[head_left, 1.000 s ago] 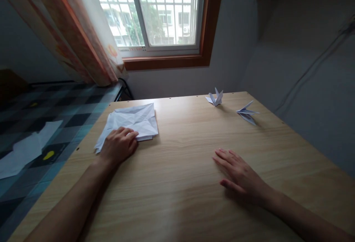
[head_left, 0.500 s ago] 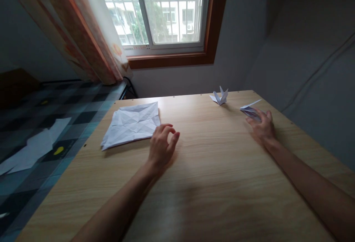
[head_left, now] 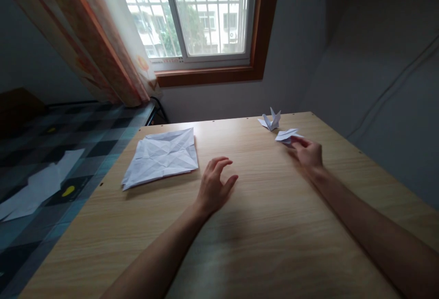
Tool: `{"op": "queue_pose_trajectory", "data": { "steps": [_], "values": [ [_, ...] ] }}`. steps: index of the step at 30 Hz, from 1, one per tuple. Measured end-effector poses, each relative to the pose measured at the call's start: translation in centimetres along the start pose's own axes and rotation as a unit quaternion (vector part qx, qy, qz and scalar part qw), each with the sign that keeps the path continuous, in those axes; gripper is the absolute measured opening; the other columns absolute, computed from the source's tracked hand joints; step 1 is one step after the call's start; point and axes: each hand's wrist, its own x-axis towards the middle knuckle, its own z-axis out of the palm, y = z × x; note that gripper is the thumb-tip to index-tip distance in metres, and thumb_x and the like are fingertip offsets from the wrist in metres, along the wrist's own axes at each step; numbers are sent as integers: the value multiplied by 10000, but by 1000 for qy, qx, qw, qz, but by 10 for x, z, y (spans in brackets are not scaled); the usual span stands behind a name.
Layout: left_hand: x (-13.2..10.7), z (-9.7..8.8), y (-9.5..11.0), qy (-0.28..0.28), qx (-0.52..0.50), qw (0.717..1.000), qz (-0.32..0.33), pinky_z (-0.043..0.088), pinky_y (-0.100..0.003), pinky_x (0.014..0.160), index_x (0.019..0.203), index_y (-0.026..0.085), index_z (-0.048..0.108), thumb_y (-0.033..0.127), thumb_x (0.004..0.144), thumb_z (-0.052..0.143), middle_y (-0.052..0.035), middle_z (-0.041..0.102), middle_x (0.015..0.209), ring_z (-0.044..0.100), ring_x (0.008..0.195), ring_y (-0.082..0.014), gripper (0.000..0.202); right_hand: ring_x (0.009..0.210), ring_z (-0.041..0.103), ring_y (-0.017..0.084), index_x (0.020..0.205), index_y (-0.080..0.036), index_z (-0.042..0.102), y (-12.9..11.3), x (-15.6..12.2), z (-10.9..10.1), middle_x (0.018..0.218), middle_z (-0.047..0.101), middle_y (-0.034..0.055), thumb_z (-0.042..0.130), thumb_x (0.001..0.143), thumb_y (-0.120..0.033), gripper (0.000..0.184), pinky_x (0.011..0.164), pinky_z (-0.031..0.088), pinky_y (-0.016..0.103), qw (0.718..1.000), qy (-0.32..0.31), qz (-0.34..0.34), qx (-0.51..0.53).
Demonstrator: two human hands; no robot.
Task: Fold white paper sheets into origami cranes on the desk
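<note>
On the left we see a bed cover [head_left: 20, 253] in dark checks, with torn-edged white paper [head_left: 43, 187] lying on it. Towards the far left corner of the wood-grained surface [head_left: 274, 230] rests one stack of creased paper [head_left: 166, 152]; we cannot count its sheets. Right of it, our left hand [head_left: 215, 184] has a released grip, fingers curved, thumb apart. By the far edge, towards the right corner, one pointed paper figure [head_left: 271, 122] stands. Just in front, our right hand [head_left: 308, 154] pinches the second of two figures, a flatter folded paper [head_left: 285, 135], partly hiding it.
</note>
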Motion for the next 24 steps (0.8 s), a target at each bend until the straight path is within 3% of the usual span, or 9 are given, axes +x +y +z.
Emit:
{"op": "queue_pose_trajectory", "data": {
  "steps": [5,7,9,12,14,16,18,21,24],
  "values": [
    [-4,9,1,-57,39,997,27,384,-475,1091,1481,219,258,209,756,730,-159,402,1473,410,1347,-304,865,651,653,187,790,-148,755,-72,-76,36,734,732,67,751,670,-404,283,641,516,314,960,-199,76,181],
    [-5,10,3,-68,60,995,32,395,-472,1068,1492,194,246,196,760,720,-171,420,1467,430,1324,-313,872,554,585,145,720,-141,737,-92,-96,47,620,684,38,755,676,-413,276,562,465,281,934,-276,101,204],
    [-5,9,5,-70,69,995,31,439,-444,987,1424,180,386,207,818,662,-154,551,1344,529,1197,-297,667,524,542,124,687,-137,719,-101,-107,53,582,646,19,744,692,-412,276,533,429,265,914,-330,106,212],
    [-3,4,10,-67,34,997,-1,464,-368,820,1098,177,649,242,907,542,-89,694,982,612,904,-239,228,600,582,135,826,-152,713,-98,-111,53,667,660,15,712,741,-445,306,574,446,261,904,-331,88,257],
    [-1,2,14,-40,-33,997,-62,447,-314,713,869,168,686,257,916,520,-52,668,791,592,755,-197,194,635,602,137,985,-188,674,-90,-110,49,728,667,5,690,767,-467,355,586,459,254,900,-284,111,310],
    [1,2,17,-5,-128,983,-131,428,-277,651,759,160,673,273,885,560,-30,629,728,570,694,-167,204,649,608,131,1090,-228,625,-82,-109,44,801,673,-2,700,758,-445,403,581,464,244,886,-253,151,358],
    [1,3,20,17,-221,959,-178,432,-261,646,732,156,668,279,842,611,-19,613,738,569,693,-154,175,694,621,137,1114,-242,622,-77,-111,42,864,678,3,744,709,-368,441,615,483,250,868,-283,161,375],
    [-2,9,22,-1,-303,933,-197,458,-271,708,718,156,671,286,815,645,-22,620,772,593,739,-161,164,663,602,142,900,-194,693,-74,-120,44,758,670,6,784,655,-293,279,632,494,271,864,-355,114,339],
    [-7,16,22,-22,-291,935,-203,472,-281,717,870,164,672,281,806,664,-29,646,809,609,760,-168,133,554,552,126,675,-165,664,-74,-126,50,611,628,-2,765,674,-307,174,554,471,265,890,-327,86,305]
  ]
}}
